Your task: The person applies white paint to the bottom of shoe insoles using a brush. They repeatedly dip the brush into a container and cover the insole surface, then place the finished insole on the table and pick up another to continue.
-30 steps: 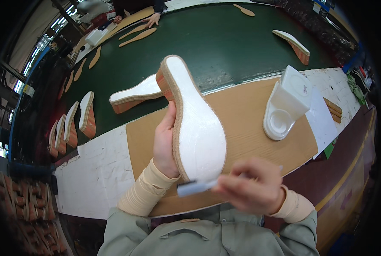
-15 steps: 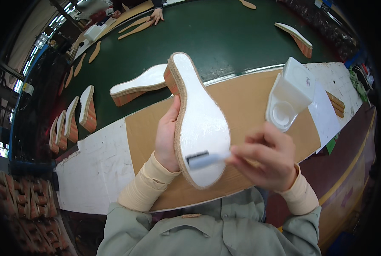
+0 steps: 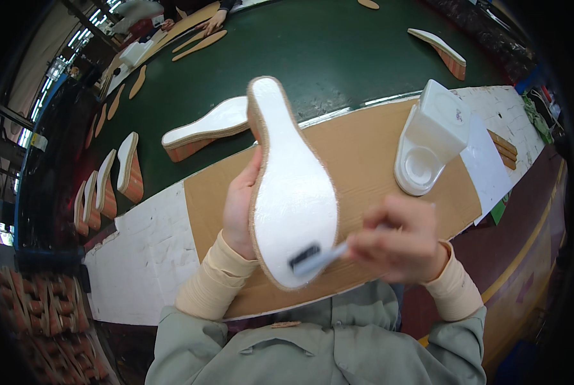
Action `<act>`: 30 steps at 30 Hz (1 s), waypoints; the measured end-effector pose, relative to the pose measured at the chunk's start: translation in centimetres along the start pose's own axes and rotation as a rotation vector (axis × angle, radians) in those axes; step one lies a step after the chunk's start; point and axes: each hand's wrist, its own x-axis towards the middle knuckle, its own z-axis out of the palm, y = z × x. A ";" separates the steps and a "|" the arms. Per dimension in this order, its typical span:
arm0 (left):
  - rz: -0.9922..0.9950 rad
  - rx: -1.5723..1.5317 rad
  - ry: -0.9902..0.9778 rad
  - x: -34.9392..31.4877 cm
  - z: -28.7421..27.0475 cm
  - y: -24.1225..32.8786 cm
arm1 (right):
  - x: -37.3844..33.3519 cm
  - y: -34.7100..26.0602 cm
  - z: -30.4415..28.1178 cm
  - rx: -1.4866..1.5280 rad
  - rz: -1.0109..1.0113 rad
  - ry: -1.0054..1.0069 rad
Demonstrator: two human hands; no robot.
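My left hand (image 3: pixel 241 208) grips a wedge shoe sole (image 3: pixel 293 192) from its left side, heel end pointing away from me. Its top is white and glossy, with a rope-like trim round the edge. In my right hand (image 3: pixel 399 240) is a small brush (image 3: pixel 309 260) with dark bristles and a pale handle, held by closed, slightly blurred fingers. The bristles lie against the white surface near the wide toe end. To the right stands a white plastic glue dispenser (image 3: pixel 431 138), a tank over a round cup.
Another wedge sole (image 3: pixel 203 128) lies beyond on the green conveyor belt (image 3: pixel 313 48). Several wedge soles (image 3: pixel 131 168) stand at the left, one sole (image 3: pixel 442 51) at far right. Cardboard (image 3: pixel 364 147) covers the white bench (image 3: pixel 139 256). A co-worker's hand (image 3: pixel 213 22) touches flat insoles (image 3: pixel 200 45).
The brush has moved down and right toward the toe tip, its head now more tilted. The held sole has shifted slightly left. The co-worker's hand has moved back over the insoles.
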 end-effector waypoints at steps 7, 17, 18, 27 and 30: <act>-0.077 -0.070 -0.073 -0.3 0.8 0.3 | -0.7 0.1 -1.4 0.071 0.093 0.131; -0.082 -0.027 -0.128 -0.4 1.0 0.1 | -1.8 0.0 -2.3 0.101 0.058 -0.103; -0.098 -0.026 -0.090 -0.5 1.0 -0.1 | -1.2 0.5 -2.7 0.081 0.054 -0.013; -0.154 -0.050 -0.146 -1.1 1.2 -0.5 | -1.1 1.7 -3.6 0.031 0.043 -0.128; -0.183 -0.025 -0.121 -1.0 1.1 -0.4 | -1.0 1.4 -4.0 0.072 0.054 -0.056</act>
